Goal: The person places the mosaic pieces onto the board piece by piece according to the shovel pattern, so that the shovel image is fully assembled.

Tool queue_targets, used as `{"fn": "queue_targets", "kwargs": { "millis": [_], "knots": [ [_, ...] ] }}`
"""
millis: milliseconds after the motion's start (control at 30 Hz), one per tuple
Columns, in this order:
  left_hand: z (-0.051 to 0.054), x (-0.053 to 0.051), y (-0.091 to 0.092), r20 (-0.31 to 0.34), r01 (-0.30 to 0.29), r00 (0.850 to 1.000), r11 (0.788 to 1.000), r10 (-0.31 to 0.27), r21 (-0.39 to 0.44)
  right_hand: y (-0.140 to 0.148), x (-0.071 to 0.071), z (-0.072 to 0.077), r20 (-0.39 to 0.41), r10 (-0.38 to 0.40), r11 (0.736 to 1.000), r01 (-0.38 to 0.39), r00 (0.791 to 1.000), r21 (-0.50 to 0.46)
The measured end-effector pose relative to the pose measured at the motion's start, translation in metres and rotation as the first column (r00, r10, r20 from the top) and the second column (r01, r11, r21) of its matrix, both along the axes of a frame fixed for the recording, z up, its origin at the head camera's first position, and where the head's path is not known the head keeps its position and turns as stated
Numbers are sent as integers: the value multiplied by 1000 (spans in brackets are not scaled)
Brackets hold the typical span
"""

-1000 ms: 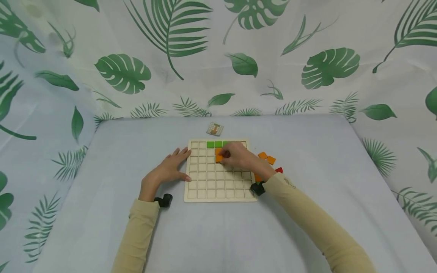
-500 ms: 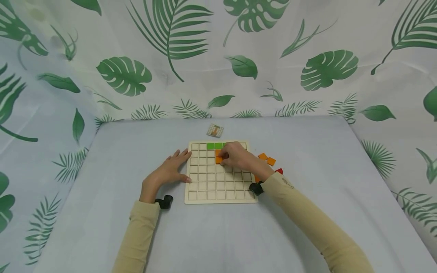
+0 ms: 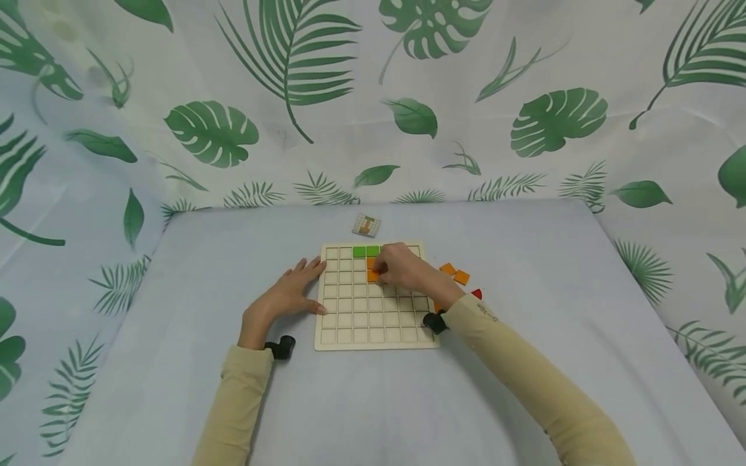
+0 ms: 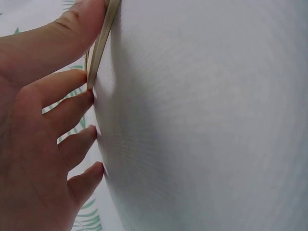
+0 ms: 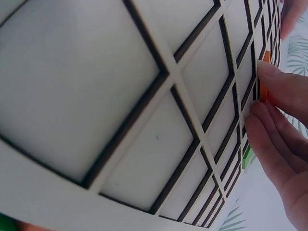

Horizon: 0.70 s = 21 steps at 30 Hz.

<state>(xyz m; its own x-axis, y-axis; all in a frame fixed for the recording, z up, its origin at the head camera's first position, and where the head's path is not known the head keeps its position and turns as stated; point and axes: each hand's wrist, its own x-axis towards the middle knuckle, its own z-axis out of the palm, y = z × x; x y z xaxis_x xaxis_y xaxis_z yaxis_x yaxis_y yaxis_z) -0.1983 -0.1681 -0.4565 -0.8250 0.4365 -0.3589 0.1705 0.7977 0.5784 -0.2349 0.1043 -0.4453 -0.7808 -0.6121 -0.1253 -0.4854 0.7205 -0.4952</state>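
Note:
A pale wooden grid board [image 3: 346, 320] lies flat on the table. Green square tiles [image 3: 366, 251] sit in its far row, partly covered by the right hand. Below them, orange tiles [image 3: 371, 276] fill cells of one column. My right hand [image 3: 403, 268] pinches an orange tile [image 5: 264, 82] between thumb and fingertips at the grid; whether that tile is fully seated cannot be told. With fingers spread, my left hand [image 3: 287, 292] touches the board's left edge; in the left wrist view the thumb and fingertips meet the board's side [image 4: 100, 50].
Loose orange tiles [image 3: 461, 277] and a red piece [image 3: 476, 294] lie right of the board, some partly hidden by the right forearm. Behind the board is a small patterned card [image 3: 366, 225]. A leaf-print cloth [image 3: 375, 175] rises beyond the table [image 3: 233, 239].
Both hands keep their places on the board. The whole head view has shifted slightly; the pieces show no clear movement.

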Motion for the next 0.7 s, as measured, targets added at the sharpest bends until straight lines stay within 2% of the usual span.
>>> {"fn": "queue_targets", "kwargs": {
  "millis": [200, 433, 700],
  "knots": [
    [0, 0, 0, -7, -14, 1000, 1000, 14, 10, 1, 0, -1, -10, -18, 1000, 18, 1000, -9],
    [-1, 2, 1, -4, -7, 1000, 1000, 7, 4, 0, 2, -5, -20, 2, 1000, -2, 1000, 0],
    [1, 2, 1, -1, -19, 1000, 1000, 19, 17, 10, 6, -3, -35, -5, 993, 0, 999, -117]
  ]
}}
